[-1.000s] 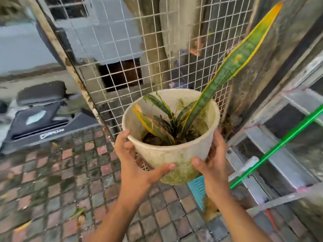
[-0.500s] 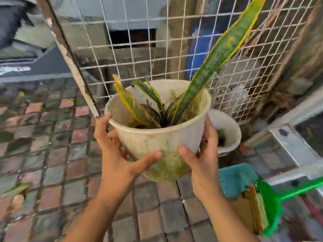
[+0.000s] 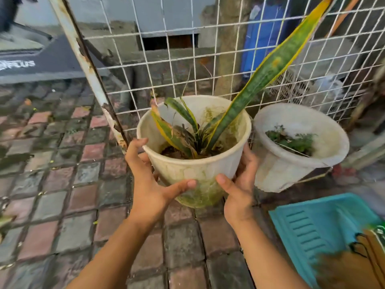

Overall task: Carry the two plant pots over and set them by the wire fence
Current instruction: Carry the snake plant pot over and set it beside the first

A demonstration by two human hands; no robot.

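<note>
A stained white pot (image 3: 193, 170) with a tall green-and-yellow snake plant (image 3: 268, 69) sits low over the brick paving, right in front of the wire fence (image 3: 187, 59). My left hand (image 3: 150, 184) grips its left side with the thumb across the front. Against its right side presses my right hand (image 3: 239, 184), thumb forward. Whether the pot's base touches the ground is hidden. A second white pot (image 3: 287, 172) with small green leaves stands on the ground just to the right, against the fence.
A rusty white fence post (image 3: 83, 59) leans at the left of the mesh. A teal plastic dustpan (image 3: 320, 228) and broom bristles (image 3: 354, 259) lie at the lower right. Wet brick paving (image 3: 62, 184) spreads to the left. A dark vehicle part (image 3: 31, 61) stands beyond, upper left.
Both hands have lowered the snake-plant pot towards the paving beside the fence. The view has tilted down, and the second pot is now fully in sight on the right.
</note>
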